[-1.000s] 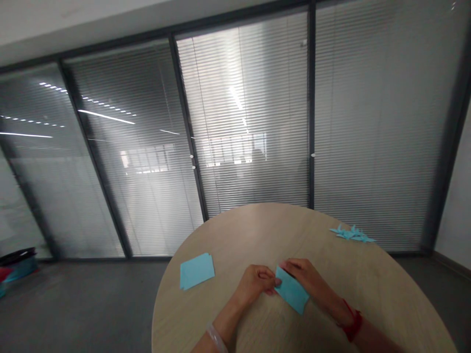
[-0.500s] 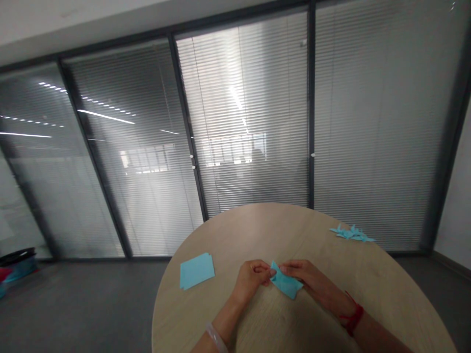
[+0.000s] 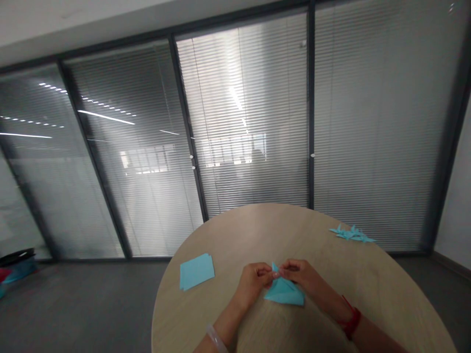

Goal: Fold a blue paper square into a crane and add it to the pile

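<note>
A partly folded piece of light-blue paper (image 3: 286,294) is held between my two hands, low over the round table. Its wide edge faces me and a narrow tip pokes up between my fingertips. My left hand (image 3: 254,282) pinches the upper left part of the paper. From the other side, my right hand (image 3: 300,275) grips the same upper part, thumb and fingers pressed together. The fingertips of both hands almost meet there and hide part of the folds.
A stack of light-blue paper sheets (image 3: 197,271) lies on the left of the wooden table (image 3: 257,230). Folded blue paper pieces (image 3: 352,234) are heaped near the right edge. Glass partitions with blinds (image 3: 243,147) stand behind. A dark-rimmed bin (image 3: 17,264) is on the floor at far left.
The blue paper has turned so its wide edge now faces me. My fingertips have drawn together at its upper part, and my right hand has shifted slightly left.
</note>
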Available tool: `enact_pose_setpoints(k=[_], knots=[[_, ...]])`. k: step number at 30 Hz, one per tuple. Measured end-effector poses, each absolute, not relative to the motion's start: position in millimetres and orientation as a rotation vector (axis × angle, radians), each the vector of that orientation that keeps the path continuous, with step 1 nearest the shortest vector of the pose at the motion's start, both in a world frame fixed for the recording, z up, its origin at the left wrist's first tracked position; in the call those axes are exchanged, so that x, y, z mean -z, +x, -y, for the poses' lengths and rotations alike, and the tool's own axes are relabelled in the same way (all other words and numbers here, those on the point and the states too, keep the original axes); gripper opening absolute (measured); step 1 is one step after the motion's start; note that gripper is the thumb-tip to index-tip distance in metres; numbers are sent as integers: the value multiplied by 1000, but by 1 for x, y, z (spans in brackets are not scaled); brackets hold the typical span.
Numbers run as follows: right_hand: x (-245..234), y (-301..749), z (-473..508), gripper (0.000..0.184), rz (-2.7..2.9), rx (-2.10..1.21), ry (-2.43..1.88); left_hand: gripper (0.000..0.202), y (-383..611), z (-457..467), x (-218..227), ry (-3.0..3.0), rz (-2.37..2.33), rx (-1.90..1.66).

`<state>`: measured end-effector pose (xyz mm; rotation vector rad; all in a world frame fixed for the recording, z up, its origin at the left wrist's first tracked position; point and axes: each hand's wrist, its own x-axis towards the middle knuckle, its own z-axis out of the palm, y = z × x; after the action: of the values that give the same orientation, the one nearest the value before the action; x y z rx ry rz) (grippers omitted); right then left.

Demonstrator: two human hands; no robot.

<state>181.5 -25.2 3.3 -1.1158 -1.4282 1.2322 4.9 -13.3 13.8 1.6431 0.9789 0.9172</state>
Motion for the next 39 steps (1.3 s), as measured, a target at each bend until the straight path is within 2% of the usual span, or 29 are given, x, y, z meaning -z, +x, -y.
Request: enact_pose_setpoints(k=[6, 14, 21, 31, 39], knots=[[4, 179, 23, 27, 1516, -1096, -1111, 39, 6, 15, -17, 1701, -1067, -977], [-2, 176, 31, 39, 1514, -1316, -996, 37, 7, 20, -20, 1803, -1110, -1059], [9, 173, 26, 41, 1588, -1366, -988, 33, 8, 23, -17, 1804, -1038, -1002], [5, 172, 30, 23, 1596, -1349, -1024, 36, 8, 23, -17, 1796, -968, -972], [-1, 173, 38, 30, 1609, -1349, -1022, 32, 4, 17, -14, 1773, -939, -944]])
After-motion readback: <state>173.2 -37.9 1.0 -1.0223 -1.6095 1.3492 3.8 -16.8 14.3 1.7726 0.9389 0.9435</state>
